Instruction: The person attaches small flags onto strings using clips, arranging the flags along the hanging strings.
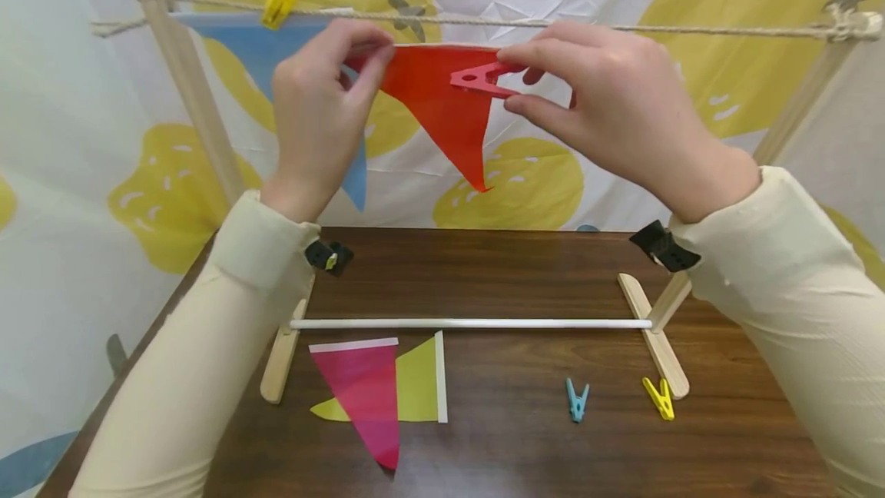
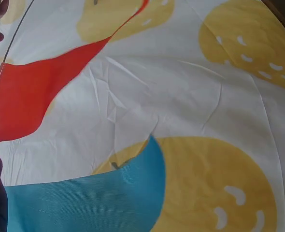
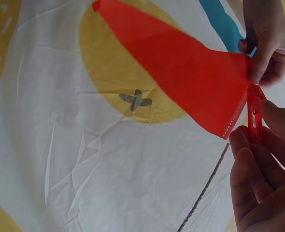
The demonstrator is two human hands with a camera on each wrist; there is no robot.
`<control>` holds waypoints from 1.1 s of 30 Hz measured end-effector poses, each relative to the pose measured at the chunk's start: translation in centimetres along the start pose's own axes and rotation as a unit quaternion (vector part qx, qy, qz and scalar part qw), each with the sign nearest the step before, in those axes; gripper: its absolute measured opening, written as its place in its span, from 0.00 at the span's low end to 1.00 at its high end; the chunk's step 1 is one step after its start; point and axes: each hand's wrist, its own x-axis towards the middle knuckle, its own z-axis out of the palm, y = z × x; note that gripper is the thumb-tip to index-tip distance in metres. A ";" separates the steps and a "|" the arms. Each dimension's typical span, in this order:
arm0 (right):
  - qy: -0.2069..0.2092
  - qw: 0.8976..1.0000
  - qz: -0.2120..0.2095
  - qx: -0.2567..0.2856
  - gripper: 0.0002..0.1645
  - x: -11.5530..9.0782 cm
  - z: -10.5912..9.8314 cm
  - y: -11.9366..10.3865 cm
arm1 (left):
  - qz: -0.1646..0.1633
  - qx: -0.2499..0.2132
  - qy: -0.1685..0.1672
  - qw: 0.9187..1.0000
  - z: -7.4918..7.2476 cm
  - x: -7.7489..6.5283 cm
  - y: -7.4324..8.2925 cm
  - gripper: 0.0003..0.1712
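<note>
Two pennants [image 1: 373, 406] lie on the dark wood table [image 1: 512, 436] before yellow-patterned cloth [image 1: 512, 167]; left hand [image 1: 321, 117] pinches tapering red pennant [image 1: 449, 117], right hand [image 1: 615, 91] red clothespin [image 1: 487, 72].

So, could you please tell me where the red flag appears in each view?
Head: the red flag is at upper centre, between left hand and right hand.
Left wrist: the red flag is at upper left, reaching the top edge.
Right wrist: the red flag slants from the top edge to right of centre.
Shared landmark: the blue flag, at upper left, lower left and top right respectively.
</note>
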 end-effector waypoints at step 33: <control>-0.011 0.999 0.041 -0.016 0.18 2.7 -0.7 1.5 | 0.011 0.051 -0.005 0.999 0.4 1.3 0.4 0.19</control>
